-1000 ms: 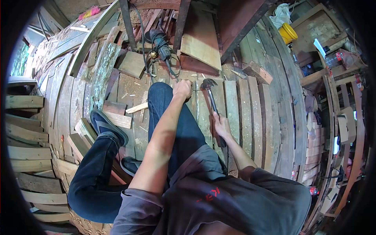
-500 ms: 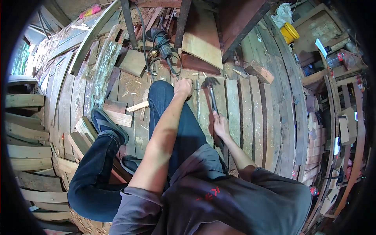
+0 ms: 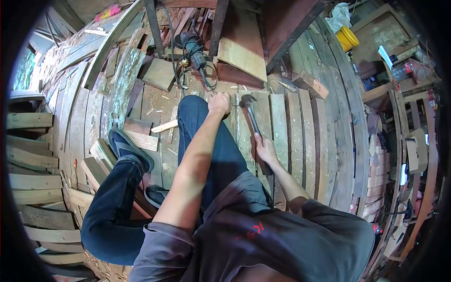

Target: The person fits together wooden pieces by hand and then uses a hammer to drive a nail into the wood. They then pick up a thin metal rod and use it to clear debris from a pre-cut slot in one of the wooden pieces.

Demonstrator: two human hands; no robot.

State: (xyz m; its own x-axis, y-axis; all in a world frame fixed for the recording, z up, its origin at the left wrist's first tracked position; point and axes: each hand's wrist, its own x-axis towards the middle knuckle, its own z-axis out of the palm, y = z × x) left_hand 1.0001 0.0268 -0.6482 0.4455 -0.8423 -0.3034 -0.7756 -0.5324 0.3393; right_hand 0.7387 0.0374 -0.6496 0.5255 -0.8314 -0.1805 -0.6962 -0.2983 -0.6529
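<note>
My right hand (image 3: 266,149) is wrapped round the handle of a claw hammer (image 3: 252,118). Its dark metal head points away from me, a short gap to the right of my left hand (image 3: 220,103). The fingers of that left hand are closed just beyond my knee, over the wooden slats (image 3: 278,123). Whatever they grip is hidden or too small to name. Beneath both hands, the slats lie side by side in a row running away from me.
An angle grinder (image 3: 193,50) with a coiled cord lies ahead, beside a leaning plywood board (image 3: 242,49). Wood offcuts (image 3: 159,74) and chips scatter the floor. Curved boards (image 3: 35,182) are stacked at left; a yellow bucket (image 3: 346,38) stands far right.
The hammer head has shifted a little to the left, closer to my left hand, as its handle tilted. My left hand stays in almost the same place, still closed.
</note>
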